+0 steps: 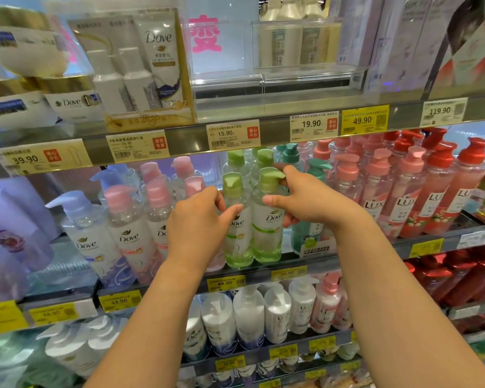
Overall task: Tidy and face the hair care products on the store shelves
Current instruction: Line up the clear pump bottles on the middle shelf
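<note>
Fingers (231, 212) of left hand (199, 219) and right hand (300, 197) each clasp a clear green-capped Dove pump bottle (237, 236). Second green-capped Dove bottle (268, 228) touches it, both upright on grey metal store shelf (263, 271).

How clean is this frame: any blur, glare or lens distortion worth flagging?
Head view: centre sharp, with the green Dove bottles and both hands legible; the left edge and the top-shelf Dove gift box are smeared; shelf rails bow from the wide-angle lens; cool glare washes the back panel behind the bottles.

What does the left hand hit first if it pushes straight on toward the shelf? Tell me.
Probably the left green-capped Dove bottle: the left hand already has its fingertips on that bottle's front, with more green-capped bottles behind it. Depth is hard to judge from one view.
</note>
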`<state>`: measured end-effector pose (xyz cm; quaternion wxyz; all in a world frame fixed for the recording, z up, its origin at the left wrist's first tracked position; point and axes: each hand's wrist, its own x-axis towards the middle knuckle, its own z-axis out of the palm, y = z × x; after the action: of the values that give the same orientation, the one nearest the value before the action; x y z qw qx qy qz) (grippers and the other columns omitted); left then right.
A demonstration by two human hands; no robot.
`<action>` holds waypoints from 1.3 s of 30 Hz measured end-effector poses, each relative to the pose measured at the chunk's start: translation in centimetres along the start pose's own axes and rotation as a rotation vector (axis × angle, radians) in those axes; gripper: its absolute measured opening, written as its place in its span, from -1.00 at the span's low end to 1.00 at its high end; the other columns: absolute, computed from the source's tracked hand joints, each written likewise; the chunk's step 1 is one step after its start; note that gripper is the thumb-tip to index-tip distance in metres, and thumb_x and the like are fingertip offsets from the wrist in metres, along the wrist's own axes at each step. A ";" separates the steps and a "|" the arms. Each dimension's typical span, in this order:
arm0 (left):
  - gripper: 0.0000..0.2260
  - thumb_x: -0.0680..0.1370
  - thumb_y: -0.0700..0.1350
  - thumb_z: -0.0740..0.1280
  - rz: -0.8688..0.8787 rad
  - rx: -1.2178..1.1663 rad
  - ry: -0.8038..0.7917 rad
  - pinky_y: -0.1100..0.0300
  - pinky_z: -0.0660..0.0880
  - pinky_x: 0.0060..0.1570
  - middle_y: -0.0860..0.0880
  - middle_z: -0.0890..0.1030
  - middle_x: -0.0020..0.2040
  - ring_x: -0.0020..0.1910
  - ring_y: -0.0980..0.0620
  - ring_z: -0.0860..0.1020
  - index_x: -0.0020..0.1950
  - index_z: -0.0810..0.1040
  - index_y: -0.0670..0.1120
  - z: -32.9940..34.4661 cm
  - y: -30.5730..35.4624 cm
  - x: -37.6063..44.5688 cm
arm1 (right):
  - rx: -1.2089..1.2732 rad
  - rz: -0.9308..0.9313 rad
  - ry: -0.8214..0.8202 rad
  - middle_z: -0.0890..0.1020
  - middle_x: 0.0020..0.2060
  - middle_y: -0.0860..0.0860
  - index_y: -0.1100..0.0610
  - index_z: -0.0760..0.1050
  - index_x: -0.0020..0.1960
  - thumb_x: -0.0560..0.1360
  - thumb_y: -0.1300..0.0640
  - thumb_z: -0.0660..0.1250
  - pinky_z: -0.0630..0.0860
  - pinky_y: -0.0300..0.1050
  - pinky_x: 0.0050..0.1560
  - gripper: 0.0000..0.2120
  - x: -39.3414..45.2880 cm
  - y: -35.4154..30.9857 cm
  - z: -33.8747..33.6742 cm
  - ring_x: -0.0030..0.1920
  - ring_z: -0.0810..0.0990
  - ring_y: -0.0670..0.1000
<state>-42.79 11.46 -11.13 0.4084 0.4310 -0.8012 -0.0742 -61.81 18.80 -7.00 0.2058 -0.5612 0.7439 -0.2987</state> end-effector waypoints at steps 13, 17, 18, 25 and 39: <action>-0.75 0.50 0.02 0.46 0.439 -0.019 0.213 0.31 0.35 -0.43 -0.01 0.58 -0.21 -0.39 0.17 0.35 -0.17 0.54 -0.14 2.6 1.7 -1.9 | 0.234 -0.031 0.195 0.72 -0.01 -0.09 0.02 0.63 0.17 0.49 0.02 0.50 0.66 -0.21 -0.19 -0.73 -4.7 2.0 -5.0 -0.31 0.73 -0.02; -0.72 0.47 0.05 0.46 0.326 -0.007 0.117 0.25 0.48 -0.36 -0.04 0.64 0.05 -0.39 0.07 0.45 -0.02 0.54 -0.13 3.9 3.9 -1.6 | 0.015 0.032 0.364 0.69 0.11 -0.09 0.03 0.60 0.27 0.51 0.04 0.49 0.65 -0.07 0.06 -0.66 -4.6 4.0 -6.2 -0.12 0.72 -0.06; -0.71 0.47 0.06 0.46 0.287 0.008 0.089 0.16 0.52 -0.39 -0.04 0.63 0.01 -0.41 0.05 0.45 0.01 0.52 -0.11 4.2 4.2 -1.5 | -0.037 0.042 0.383 0.65 0.22 -0.06 0.02 0.54 0.34 0.51 0.03 0.48 0.60 -0.02 0.18 -0.58 -4.4 4.3 -6.2 0.05 0.69 -0.04; -0.72 0.53 0.09 0.40 0.075 0.054 -0.039 0.01 0.49 -0.29 -0.03 0.57 -0.13 -0.20 -0.14 0.54 0.01 0.43 -0.07 5.2 5.7 -1.4 | -0.216 0.016 0.103 0.63 0.06 0.03 0.10 0.28 0.42 0.56 -0.01 0.41 0.58 -0.01 -0.05 -0.46 -2.3 5.1 -4.9 -0.02 0.69 0.02; -0.64 0.45 0.14 0.47 -0.147 -0.049 -0.019 -0.06 0.52 -0.11 -0.04 0.65 -0.01 -0.01 -0.14 0.57 -0.19 0.32 0.00 5.5 6.9 -1.0 | -0.267 -0.072 0.166 0.63 0.09 0.10 0.13 0.35 0.33 0.48 -0.18 0.44 0.60 0.14 0.03 -0.42 -1.5 4.8 -3.9 0.06 0.60 0.16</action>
<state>-50.74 15.22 -12.08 0.4047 0.4779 -0.7692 -0.1276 -67.30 22.02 -7.39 0.0563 -0.5833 0.7709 -0.2495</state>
